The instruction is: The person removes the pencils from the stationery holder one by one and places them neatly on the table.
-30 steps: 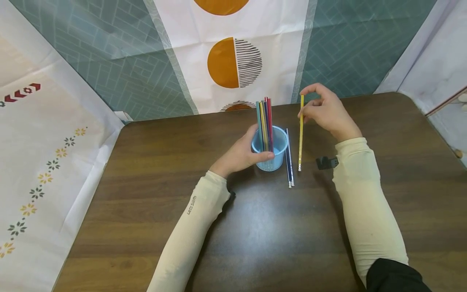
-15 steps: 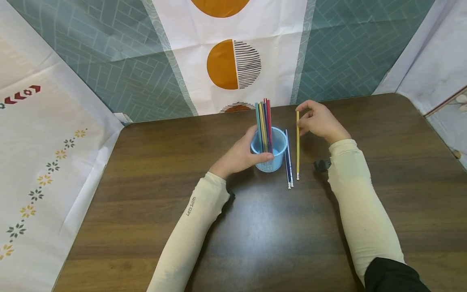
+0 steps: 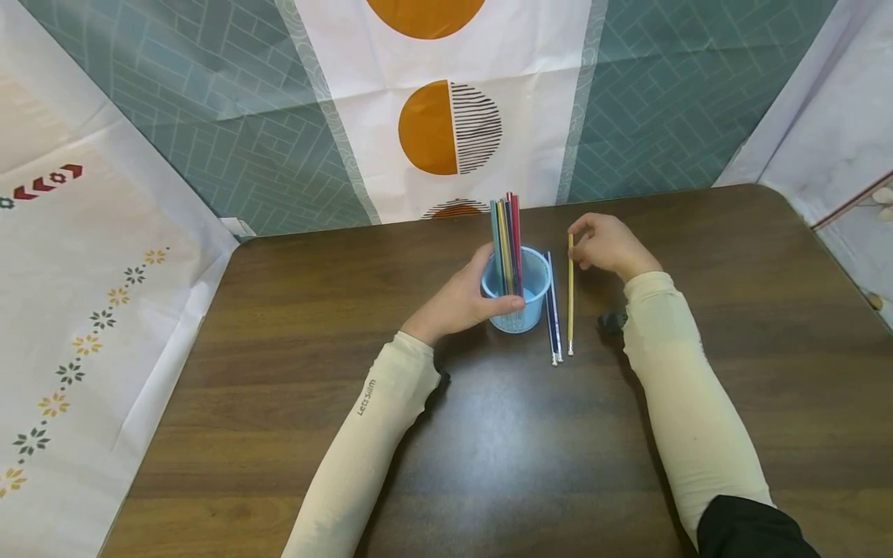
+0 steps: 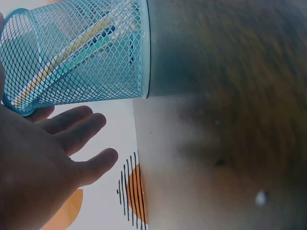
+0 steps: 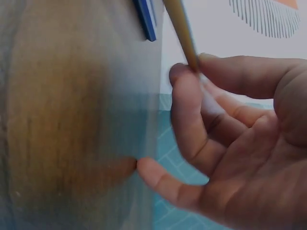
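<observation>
My left hand [image 3: 456,302] grips a light blue mesh pencil cup [image 3: 533,311] near its rim, the thumb across the near side. Several pencils [image 3: 506,244], teal, yellow, dark blue and red, stand in the cup, leaning toward that hand. In the left wrist view the cup [image 4: 86,62] appears sideways, with pencils showing through the mesh. Right of the cup, my right hand [image 3: 610,246] pinches the far end of a yellow pencil [image 3: 570,310] between thumb and fingers; its eraser end points toward me. Two blue pencils [image 3: 553,318] lie between cup and yellow pencil.
The brown wooden table [image 3: 293,372] carries everything. A patterned cloth [image 3: 460,46] hangs behind its far edge. White cloth with flower prints [image 3: 84,294] lies beyond the left edge, and a pale wall surface [image 3: 823,108] is at the right.
My right hand has come down and slightly left, lowering the yellow pencil close beside the two blue ones. The left hand and cup stay where they were.
</observation>
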The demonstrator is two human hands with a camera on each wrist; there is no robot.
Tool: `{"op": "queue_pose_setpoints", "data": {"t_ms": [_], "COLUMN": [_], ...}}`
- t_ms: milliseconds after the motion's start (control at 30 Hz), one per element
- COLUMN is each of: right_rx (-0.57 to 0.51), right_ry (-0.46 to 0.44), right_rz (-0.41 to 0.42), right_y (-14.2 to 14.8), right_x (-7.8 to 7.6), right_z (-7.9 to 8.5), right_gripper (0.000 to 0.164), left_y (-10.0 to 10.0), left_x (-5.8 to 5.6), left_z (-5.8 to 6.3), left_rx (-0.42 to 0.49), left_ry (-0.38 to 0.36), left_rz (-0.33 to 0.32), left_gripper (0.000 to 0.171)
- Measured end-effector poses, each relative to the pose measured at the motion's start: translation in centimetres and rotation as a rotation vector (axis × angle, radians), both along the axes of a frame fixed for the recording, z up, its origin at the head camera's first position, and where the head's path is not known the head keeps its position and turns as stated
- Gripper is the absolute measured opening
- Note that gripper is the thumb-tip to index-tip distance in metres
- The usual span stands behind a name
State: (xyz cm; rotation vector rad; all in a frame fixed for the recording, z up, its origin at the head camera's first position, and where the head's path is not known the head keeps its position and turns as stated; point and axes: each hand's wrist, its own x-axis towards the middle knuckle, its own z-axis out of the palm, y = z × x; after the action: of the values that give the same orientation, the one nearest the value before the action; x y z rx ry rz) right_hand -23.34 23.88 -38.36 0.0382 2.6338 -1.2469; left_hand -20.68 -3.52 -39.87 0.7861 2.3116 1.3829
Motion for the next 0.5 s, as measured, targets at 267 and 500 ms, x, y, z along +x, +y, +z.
{"op": "queue_pose_setpoints", "data": {"t_ms": [267, 500], "right_rx": [0.143, 0.215], "right_ry": [-0.021, -0.064], "right_rz": [0.059, 0.077], "right_y": [-0.9, -1.6], "right_x": [-0.4, -0.7], "right_z": [-0.3, -0.1], "right_gripper": [0.037, 0.027], "left_y": [0.0, -0.1], "left_x": [0.0, -0.1], "left_z": [0.0, -0.1], "left_rx": [0.011, 0.012], "left_ry": [0.006, 0.013], "left_rz": [-0.009, -0.001], "left_gripper": [0.097, 0.095]}}
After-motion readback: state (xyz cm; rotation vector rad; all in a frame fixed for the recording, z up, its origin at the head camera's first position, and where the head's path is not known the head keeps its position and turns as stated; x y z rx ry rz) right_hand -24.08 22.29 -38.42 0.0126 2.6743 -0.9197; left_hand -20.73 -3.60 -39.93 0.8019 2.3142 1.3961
